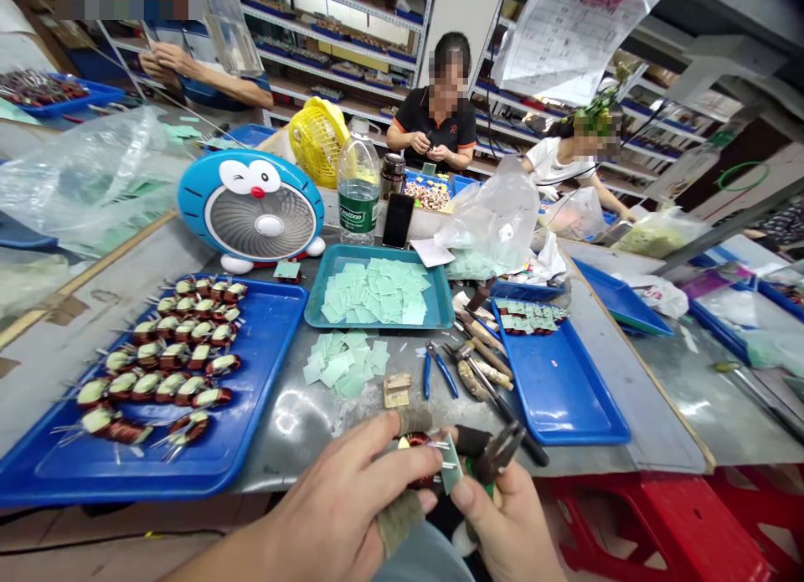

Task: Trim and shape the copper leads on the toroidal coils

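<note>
Just off the table's [292, 431] near edge, left hand [352, 473] grips the coil [415, 440], right hand [512, 519] holds pliers [502, 450] and thumbs the card [450, 471] against its leads (seating step, I reckon), so next needs an even push.

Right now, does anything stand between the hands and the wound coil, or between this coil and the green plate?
Nothing visible does. The left hand holds the coil directly; the green plate is at its wire ends, touched by the right hand. The pliers are beyond the plate.
</note>
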`<state>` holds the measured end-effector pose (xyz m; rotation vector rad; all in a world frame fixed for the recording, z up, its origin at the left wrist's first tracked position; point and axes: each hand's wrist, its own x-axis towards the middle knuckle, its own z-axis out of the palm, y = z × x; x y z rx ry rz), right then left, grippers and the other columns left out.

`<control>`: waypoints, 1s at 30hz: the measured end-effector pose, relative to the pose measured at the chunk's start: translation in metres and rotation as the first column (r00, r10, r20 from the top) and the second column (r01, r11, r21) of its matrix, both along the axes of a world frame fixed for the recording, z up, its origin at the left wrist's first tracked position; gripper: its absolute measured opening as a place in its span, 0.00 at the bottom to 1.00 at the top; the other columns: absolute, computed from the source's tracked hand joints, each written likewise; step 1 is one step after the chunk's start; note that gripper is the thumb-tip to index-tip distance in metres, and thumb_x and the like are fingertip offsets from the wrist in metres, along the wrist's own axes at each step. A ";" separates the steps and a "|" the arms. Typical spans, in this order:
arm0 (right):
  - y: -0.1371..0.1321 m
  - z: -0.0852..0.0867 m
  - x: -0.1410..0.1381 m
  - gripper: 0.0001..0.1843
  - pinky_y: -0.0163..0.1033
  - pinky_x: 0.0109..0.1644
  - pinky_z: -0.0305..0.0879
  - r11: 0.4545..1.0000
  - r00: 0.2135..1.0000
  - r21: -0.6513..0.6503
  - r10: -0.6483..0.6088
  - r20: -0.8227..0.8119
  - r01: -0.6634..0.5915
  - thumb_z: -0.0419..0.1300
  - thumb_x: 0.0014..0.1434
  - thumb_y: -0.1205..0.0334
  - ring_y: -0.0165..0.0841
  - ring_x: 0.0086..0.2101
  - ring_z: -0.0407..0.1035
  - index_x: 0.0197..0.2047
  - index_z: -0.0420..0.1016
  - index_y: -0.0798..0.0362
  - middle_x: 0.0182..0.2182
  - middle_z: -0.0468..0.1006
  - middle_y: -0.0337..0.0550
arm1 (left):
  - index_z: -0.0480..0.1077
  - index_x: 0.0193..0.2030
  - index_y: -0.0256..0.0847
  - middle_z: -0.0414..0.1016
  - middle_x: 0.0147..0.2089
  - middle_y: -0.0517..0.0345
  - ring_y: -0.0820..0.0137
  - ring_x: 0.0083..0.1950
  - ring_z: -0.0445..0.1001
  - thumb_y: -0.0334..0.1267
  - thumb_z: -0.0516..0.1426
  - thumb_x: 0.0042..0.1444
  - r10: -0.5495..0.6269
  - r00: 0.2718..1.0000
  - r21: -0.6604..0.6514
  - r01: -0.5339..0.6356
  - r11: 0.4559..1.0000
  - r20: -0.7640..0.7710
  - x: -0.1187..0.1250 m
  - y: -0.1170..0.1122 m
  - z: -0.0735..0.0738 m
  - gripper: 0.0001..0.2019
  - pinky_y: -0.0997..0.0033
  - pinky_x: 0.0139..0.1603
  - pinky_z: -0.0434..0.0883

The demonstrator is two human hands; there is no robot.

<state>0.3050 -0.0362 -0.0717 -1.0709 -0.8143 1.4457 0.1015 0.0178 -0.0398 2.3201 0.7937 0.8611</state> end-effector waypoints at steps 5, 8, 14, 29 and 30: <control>-0.003 0.002 0.006 0.19 0.42 0.52 0.78 0.998 0.999 0.049 0.043 0.014 -0.044 0.72 0.58 0.56 0.42 0.47 0.80 0.52 0.81 0.47 0.48 0.84 0.49 | 0.67 0.58 0.49 0.74 0.42 0.57 0.73 0.39 0.74 0.42 0.58 0.64 0.001 1.000 0.003 0.000 1.000 -0.006 -0.001 0.002 0.007 0.16 0.76 0.41 0.76; -0.003 0.003 0.007 0.17 0.39 0.53 0.76 0.994 0.997 0.086 0.073 0.023 -0.074 0.71 0.60 0.57 0.39 0.48 0.80 0.53 0.81 0.44 0.49 0.84 0.47 | 0.68 0.58 0.50 0.73 0.44 0.56 0.72 0.40 0.74 0.44 0.57 0.65 -0.025 0.999 0.002 0.025 1.000 -0.038 -0.003 0.002 0.009 0.16 0.75 0.41 0.76; -0.003 0.003 0.008 0.18 0.44 0.53 0.76 0.988 0.993 0.100 0.111 0.039 -0.115 0.70 0.61 0.55 0.42 0.47 0.80 0.54 0.81 0.45 0.47 0.84 0.49 | 0.71 0.56 0.49 0.71 0.43 0.55 0.72 0.41 0.72 0.40 0.56 0.65 -0.019 0.998 0.024 0.020 0.999 -0.053 -0.001 0.001 0.010 0.13 0.77 0.41 0.75; -0.008 -0.009 0.014 0.20 0.45 0.53 0.76 0.993 0.982 0.084 0.070 0.173 -0.086 0.70 0.60 0.59 0.43 0.48 0.79 0.55 0.79 0.47 0.48 0.83 0.49 | 0.72 0.54 0.48 0.71 0.41 0.55 0.72 0.39 0.71 0.41 0.57 0.65 -0.068 0.995 0.133 0.077 0.988 -0.071 -0.001 0.004 0.012 0.12 0.78 0.40 0.72; -0.009 -0.010 0.015 0.20 0.44 0.53 0.76 0.990 0.975 0.107 0.064 0.214 -0.088 0.70 0.60 0.60 0.43 0.48 0.79 0.56 0.78 0.47 0.49 0.83 0.49 | 0.71 0.55 0.49 0.71 0.41 0.55 0.73 0.38 0.71 0.42 0.58 0.64 -0.074 0.995 0.103 0.080 0.992 -0.060 -0.001 0.004 0.009 0.14 0.78 0.39 0.72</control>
